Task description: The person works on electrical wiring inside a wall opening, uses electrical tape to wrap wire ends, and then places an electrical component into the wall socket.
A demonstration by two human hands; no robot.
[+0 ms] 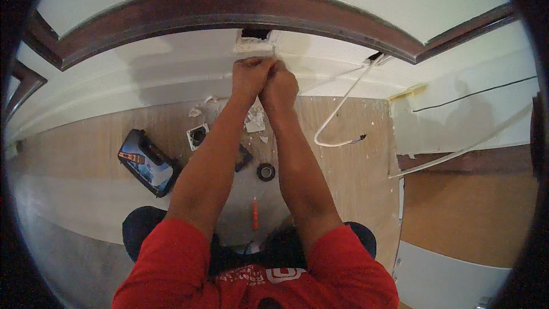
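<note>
My left hand point(249, 77) and my right hand point(279, 87) are closed and pressed together just below a square opening point(255, 35) cut in the white wall. Their fingers pinch around something small; a thin pale strand, perhaps a wire, shows above them, but I cannot make out what each hand holds. Below lie plaster scraps point(255, 119), a white square plate with a dark centre point(193, 141), a roll of black tape point(266, 172) and a red screwdriver point(255, 213).
A black tool case point(147, 160) lies at left. A white cable point(337, 115) hangs from another opening at right onto the wooden floor point(80, 177). A dark wooden moulding point(183, 6) runs above the openings. An orange-brown panel point(457, 212) is at the right.
</note>
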